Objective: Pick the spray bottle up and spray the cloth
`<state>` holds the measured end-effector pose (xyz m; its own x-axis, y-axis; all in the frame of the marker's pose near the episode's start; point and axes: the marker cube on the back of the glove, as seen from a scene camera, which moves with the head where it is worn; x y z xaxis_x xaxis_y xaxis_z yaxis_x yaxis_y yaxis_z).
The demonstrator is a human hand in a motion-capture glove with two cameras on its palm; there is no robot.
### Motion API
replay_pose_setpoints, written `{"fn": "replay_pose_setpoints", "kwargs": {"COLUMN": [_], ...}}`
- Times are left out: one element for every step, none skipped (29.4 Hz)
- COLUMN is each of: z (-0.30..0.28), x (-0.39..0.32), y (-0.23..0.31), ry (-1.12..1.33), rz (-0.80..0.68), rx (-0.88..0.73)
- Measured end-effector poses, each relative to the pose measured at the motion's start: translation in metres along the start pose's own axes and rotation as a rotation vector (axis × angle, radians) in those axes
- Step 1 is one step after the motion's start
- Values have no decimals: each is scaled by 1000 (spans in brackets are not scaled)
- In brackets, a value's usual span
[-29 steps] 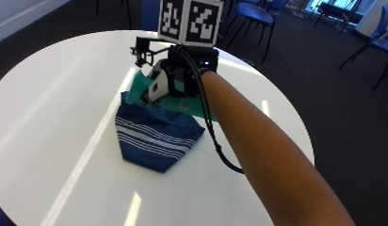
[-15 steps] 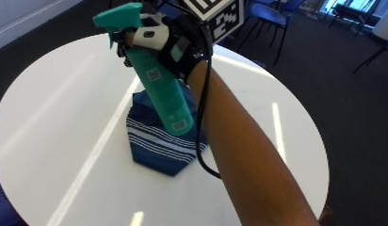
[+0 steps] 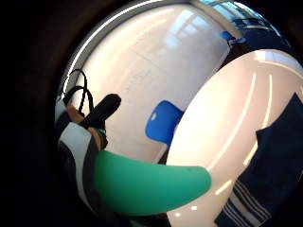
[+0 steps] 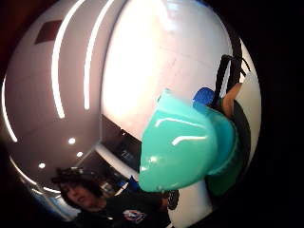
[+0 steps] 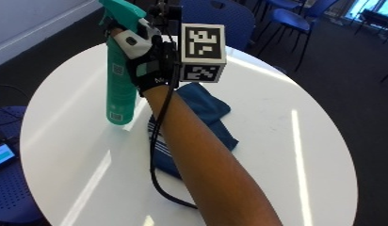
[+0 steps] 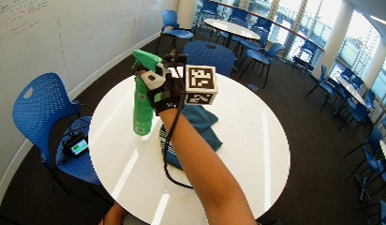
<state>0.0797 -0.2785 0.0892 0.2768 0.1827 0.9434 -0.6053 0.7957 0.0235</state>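
One spray bottle (image 5: 120, 80) higher, above one cloth (image 5: 197, 122)

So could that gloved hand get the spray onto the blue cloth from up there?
Probably yes: the gloved right hand holds the green plastic spray bottle lifted beside the blue striped cloth, with nothing between them.

No legible text, brand name or number appears in any view. The spray bottle (image 5: 122, 77) carries a pale label panel low on its body and a small square code patch higher up; the printing on both is too small to read. The whiteboard wall (image 6: 31, 28) bears faint coloured handwriting near its upper edge, also unreadable.
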Motion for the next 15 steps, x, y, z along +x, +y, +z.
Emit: {"fn": "replay_pose_setpoints", "kwargs": {"z": [1, 1, 1, 1, 0, 0, 0, -1, 0, 0, 1, 2, 3, 3, 4], "x": [3, 6, 10, 14, 16, 19, 20, 22, 23, 23, 24, 24, 25, 26, 28], "y": [-1, -2, -4, -5, -6, -6, -5, -5, -4, -3, -3, -2, -1, -1, -1], "ry": [19, 36, 51, 63, 70, 74, 75, 74, 73, 72, 73, 76, 81, 87, 94], "rz": [-12, -21, -26, -28, -27, -23, -19, -15, -12, -10, -8, -8, -10, -13, -17], "rx": [12, 23, 32, 40, 47, 52, 56, 60, 61, 61, 58, 55, 52, 49, 47]}}
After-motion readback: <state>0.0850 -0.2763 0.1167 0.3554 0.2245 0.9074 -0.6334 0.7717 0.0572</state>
